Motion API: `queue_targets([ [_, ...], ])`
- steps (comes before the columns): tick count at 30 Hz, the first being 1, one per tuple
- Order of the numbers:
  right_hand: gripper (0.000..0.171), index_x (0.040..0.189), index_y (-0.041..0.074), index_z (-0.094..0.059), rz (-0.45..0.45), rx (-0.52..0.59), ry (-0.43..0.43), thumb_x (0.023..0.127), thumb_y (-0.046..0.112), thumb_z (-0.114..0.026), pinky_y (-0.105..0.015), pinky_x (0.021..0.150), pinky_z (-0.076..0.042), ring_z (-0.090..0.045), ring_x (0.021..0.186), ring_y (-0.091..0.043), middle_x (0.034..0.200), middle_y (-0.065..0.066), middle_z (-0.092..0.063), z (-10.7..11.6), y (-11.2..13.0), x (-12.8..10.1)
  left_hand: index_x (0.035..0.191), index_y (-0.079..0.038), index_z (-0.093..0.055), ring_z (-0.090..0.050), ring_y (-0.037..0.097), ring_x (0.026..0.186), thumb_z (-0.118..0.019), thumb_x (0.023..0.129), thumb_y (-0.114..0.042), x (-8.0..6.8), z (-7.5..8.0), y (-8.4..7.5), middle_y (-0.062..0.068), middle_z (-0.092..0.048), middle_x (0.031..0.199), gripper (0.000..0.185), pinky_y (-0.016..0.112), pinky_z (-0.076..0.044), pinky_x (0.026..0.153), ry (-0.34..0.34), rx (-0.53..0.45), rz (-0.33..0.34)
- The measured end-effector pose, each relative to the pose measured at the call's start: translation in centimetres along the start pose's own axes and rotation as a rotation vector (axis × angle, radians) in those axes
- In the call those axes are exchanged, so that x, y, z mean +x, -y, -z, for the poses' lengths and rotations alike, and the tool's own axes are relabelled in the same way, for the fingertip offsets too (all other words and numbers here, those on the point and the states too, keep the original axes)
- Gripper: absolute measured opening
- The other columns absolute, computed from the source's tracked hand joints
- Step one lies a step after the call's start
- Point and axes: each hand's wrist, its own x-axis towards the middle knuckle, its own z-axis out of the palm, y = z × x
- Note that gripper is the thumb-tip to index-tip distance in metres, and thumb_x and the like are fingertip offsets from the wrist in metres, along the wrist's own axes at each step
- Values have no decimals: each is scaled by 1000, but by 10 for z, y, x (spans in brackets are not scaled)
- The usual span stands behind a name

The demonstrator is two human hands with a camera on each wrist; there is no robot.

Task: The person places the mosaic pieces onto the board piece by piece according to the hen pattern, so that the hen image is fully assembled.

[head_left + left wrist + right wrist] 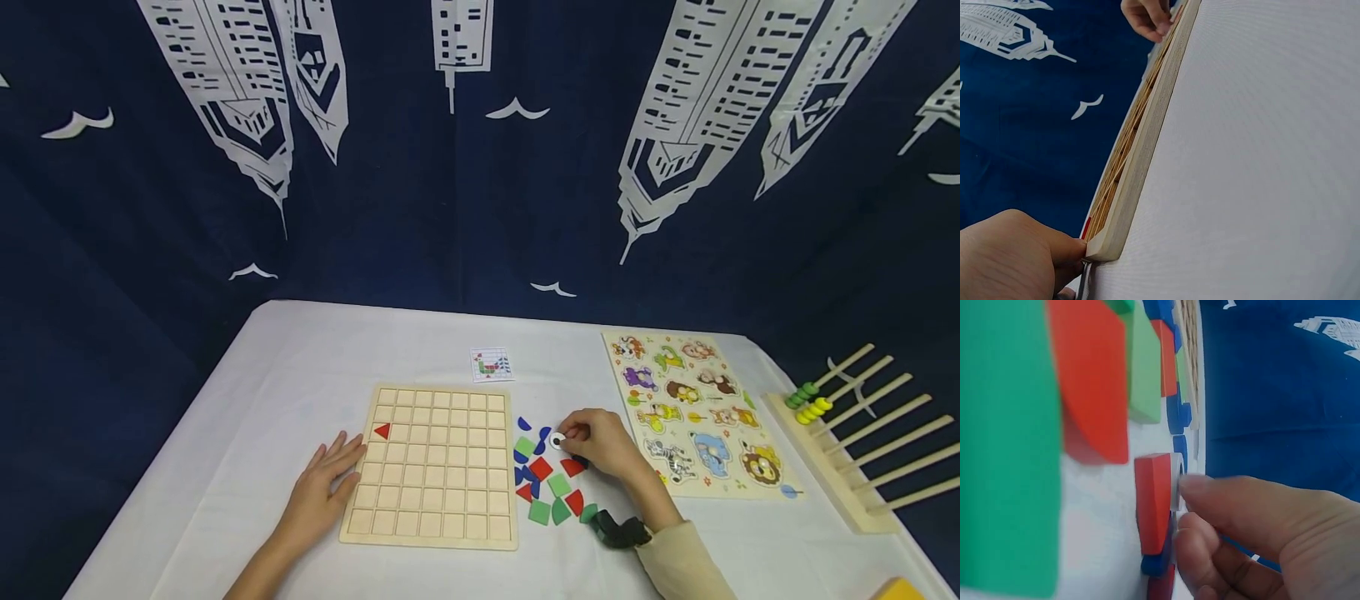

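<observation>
My left hand [324, 481] lies against the left edge of a wooden grid board [435, 475], its fingers loosely extended and fingertips right at the rim. The left wrist view shows that hand [1019, 256] at the board's corner [1110, 245]. One red triangle [382, 431] sits in a cell near the board's left side. To the right of the board, my right hand [600, 442] pinches a white disc [557, 441] with a black centre. In the right wrist view, the thumb tip overlaps the disc [1175, 481], beside a red piece [1154, 500].
Loose red, green and blue pieces, among them a red square [541, 468] and a green square [539, 512], lie right of the board. Behind it is a small picture card [491, 365]. An animal puzzle [697, 417] and a bead rack [825, 467] stand farther right.
</observation>
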Motion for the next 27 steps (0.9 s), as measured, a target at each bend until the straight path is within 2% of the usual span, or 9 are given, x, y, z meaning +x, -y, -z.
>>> queue_targets([
  [2,15,92,4,-73,-2,2,10,78,1,-77,-18,56,-43,-51,69,-13,75,-1,-61,0,2,0,129,2,-61,-39,39,140,-66,88,-1,0,0,0,15,-55,140,41,20,-5,124,1,-1,3],
  [11,22,98,3,-74,20,20,47,76,0,-77,-18,58,-44,-51,71,-14,80,-3,-60,-1,2,-4,128,2,-61,-40,40,139,-65,88,-1,0,-1,3,16,-56,140,41,8,1,119,7,17,-3],
  [15,23,97,4,-74,20,21,57,76,-3,-77,-18,56,-43,-50,70,-14,79,-3,-58,-1,1,-3,129,3,-61,-39,39,140,-65,88,-1,0,-1,4,16,-55,141,41,19,-4,124,16,12,8],
  [18,19,94,5,-73,16,-2,58,76,-1,-78,-18,56,-42,-50,69,-13,76,-2,-58,0,2,-3,129,2,-61,-39,39,140,-65,89,-2,0,-1,4,15,-55,141,41,17,-3,123,17,8,9],
  [20,18,93,6,-73,22,-22,47,76,2,-79,-18,56,-43,-51,69,-13,76,-1,-59,1,5,-3,129,1,-61,-39,39,140,-66,88,-1,0,-2,4,15,-55,140,41,22,-6,125,14,6,4],
  [22,18,93,6,-73,44,-36,31,76,3,-79,-18,56,-44,-51,68,-12,76,0,-59,2,12,-3,129,1,-61,-39,39,140,-66,88,-1,0,-2,4,14,-55,141,42,16,-4,123,12,8,-2],
  [24,19,94,6,-73,90,-40,17,76,4,-79,-18,57,-47,-52,69,-11,77,0,-61,2,27,-2,129,0,-61,-39,39,140,-66,88,-1,0,-2,3,14,-56,140,42,19,-5,124,6,12,-7],
  [25,19,94,6,-74,133,-38,11,76,4,-79,-18,58,-49,-53,69,-10,78,0,-62,2,35,0,130,0,-61,-39,39,140,-66,88,-1,0,-2,3,14,-56,140,42,20,-6,124,4,12,-6],
  [27,19,94,5,-74,214,-27,10,76,4,-80,-19,60,-51,-54,70,-10,79,0,-63,-3,56,5,129,0,-61,-40,39,139,-66,88,-1,-1,-1,2,14,-56,140,42,13,-3,122,-3,13,-6],
])
